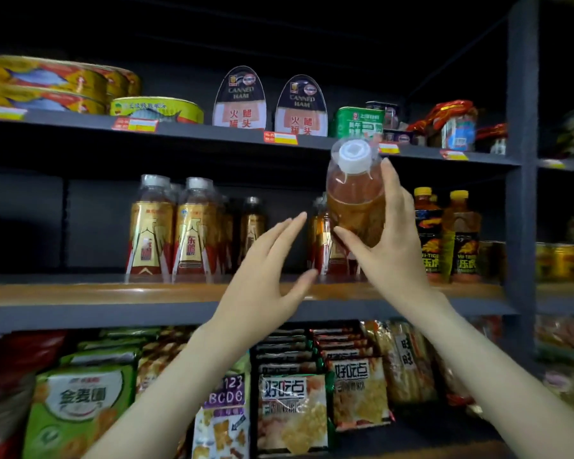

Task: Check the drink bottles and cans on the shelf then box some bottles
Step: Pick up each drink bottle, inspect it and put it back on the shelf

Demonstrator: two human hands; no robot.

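My right hand (390, 246) grips an amber drink bottle (355, 197) with a white cap, lifted off the middle shelf and tilted with the cap toward me. My left hand (265, 276) hovers just left of it, fingers straight and holding nothing. More bottles of the same gold-and-red label (173, 230) stand in rows on the middle shelf (113, 293). Two dark bottles with yellow caps (444, 233) stand to the right of the held bottle.
Canned fish and ham tins (239, 101) line the top shelf. Snack bags (292, 412) fill the bottom shelf under my arms. A grey upright post (521, 160) bounds the bay on the right, with gold cans (564, 260) beyond it.
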